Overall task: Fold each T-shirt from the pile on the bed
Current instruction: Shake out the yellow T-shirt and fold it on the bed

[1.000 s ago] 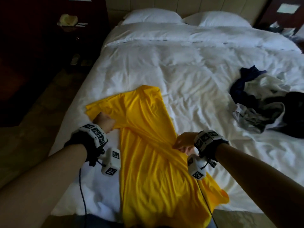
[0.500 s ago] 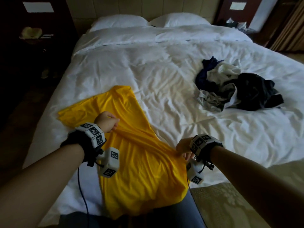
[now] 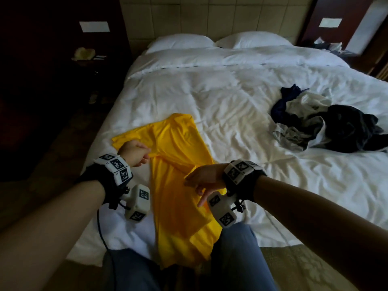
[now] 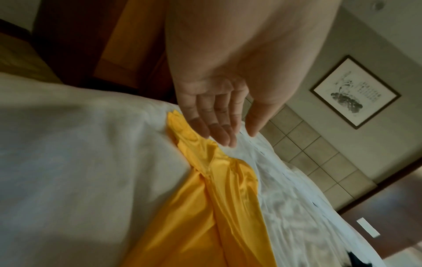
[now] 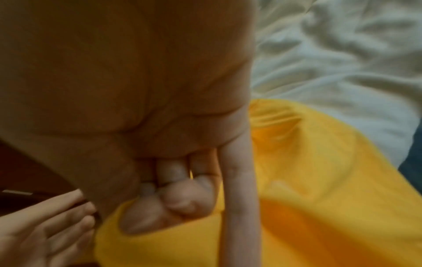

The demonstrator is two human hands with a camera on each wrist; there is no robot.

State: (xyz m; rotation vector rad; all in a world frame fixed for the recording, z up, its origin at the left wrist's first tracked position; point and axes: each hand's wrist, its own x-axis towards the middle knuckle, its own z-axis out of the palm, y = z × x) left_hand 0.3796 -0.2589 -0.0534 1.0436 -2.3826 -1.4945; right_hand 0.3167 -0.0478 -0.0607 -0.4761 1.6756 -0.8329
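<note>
Fingers (image 5: pixel 146 215) of right hand (image 3: pixel 204 177) hidden under yellow T-shirt (image 3: pixel 178 185).

Glossy yellow T-shirt (image 3: pixel 178 185), matt duvet (image 3: pixel 231 106)

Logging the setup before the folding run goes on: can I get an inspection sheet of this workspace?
Surface: white duvet, rumpled.
Job's things: yellow T-shirt partly folded lengthwise near the duvet's left side, hem hanging over the near edge; pile of dark and pale clothes to the right, unfolded.
Clutter: pale object in the dark off the duvet's left side, too dim to identify.
Grippers: left hand open, fingers straight by the shirt's sleeve, contact unclear; right hand pinches a fold of the shirt.
Cables: dark cable trails from the left wrist rig across the duvet.
Surroundings: two pillows, framed picture.
</note>
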